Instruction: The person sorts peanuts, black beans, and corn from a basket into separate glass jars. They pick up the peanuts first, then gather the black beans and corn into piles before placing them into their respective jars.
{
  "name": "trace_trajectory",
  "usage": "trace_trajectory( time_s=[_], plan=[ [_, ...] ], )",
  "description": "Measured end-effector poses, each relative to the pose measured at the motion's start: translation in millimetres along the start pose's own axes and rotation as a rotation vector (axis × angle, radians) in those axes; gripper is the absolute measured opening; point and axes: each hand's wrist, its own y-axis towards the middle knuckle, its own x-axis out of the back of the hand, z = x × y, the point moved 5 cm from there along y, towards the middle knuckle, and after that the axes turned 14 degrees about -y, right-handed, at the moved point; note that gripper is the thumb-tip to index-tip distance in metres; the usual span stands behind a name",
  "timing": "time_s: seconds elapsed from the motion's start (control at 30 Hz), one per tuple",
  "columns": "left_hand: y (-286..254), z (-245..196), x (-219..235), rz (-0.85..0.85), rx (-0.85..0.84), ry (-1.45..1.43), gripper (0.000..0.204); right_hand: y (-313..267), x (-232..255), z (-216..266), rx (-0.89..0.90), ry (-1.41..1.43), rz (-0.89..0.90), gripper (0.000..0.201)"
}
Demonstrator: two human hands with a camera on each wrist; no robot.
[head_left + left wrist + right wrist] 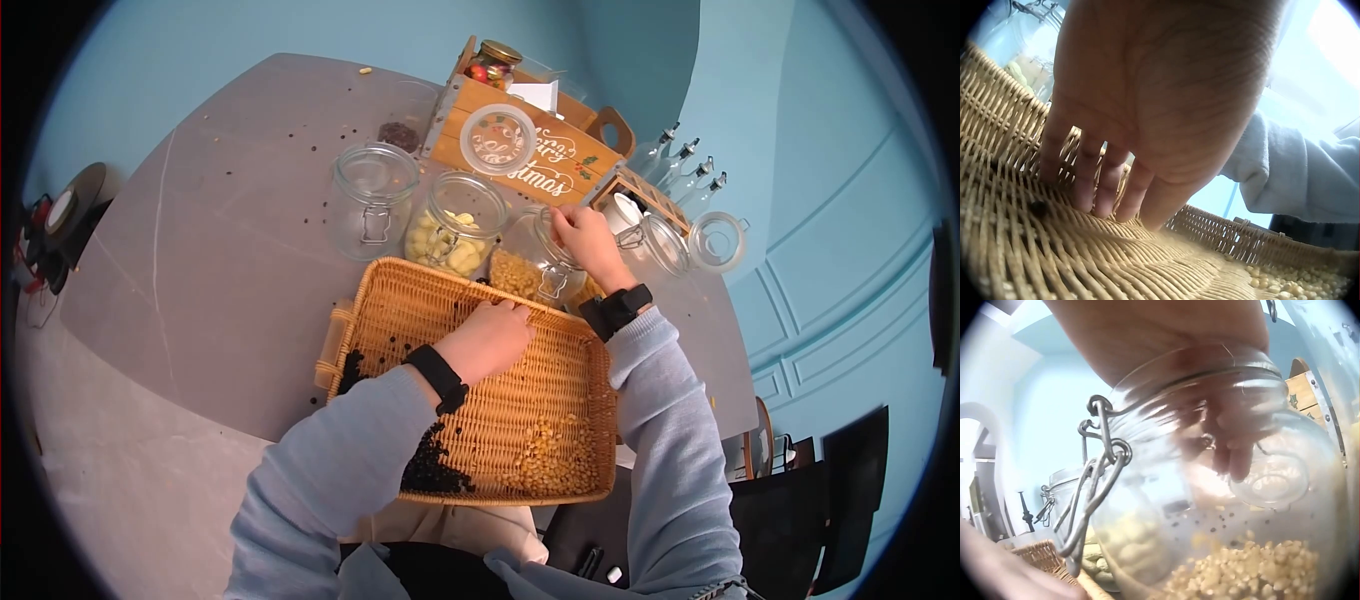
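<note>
My left hand [490, 340] reaches into the wicker basket [370, 290], its fingers pointing down onto the weave near the far wall. A single black bean [1039, 208] lies by those fingers in the left wrist view. My right hand [590, 240] dips into the mouth of a clip-top glass jar [552, 282]. Through the glass, its fingers [1239, 464] point down above a pile of corn kernels [1247, 572], with a few yellow bits just over the pile. Inside the basket, black beans [430, 468] lie at the near left and corn kernels [555, 455] at the near right.
Left of the corn jar stand a jar of pale yellow pieces [445, 245] and a glass jar [372, 215]. Another open-lidded jar [660, 245] is on the right. Behind are a wooden crate [515, 140] and glass bottles [680, 165]. Dark beans dot the grey table [230, 250].
</note>
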Motion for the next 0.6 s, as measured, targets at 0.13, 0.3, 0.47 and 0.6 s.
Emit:
trace_trajectory(
  time_s=[0.13, 0.3, 0.47, 0.6],
  plan=[
    [0, 0, 0, -0.008, 0.0, -0.002, 0.03, -12, 4, 6, -0.014, -0.038, -0.045, 0.024],
    [0, 1, -1, -0.038, -0.015, -0.002, 0.03, -78, 49, 54, 0.238, 0.038, -0.264, 0.01],
    [-2, 4, -2, -0.092, -0.039, -0.107, 0.028, -164, 41, 88, 0.528, 0.099, 0.412, 0.013],
    [-1, -1, 1, -0.106, -0.065, -0.015, 0.021, -227, 7, 87, 0.73, 0.021, 0.661, 0.026]
  ],
)
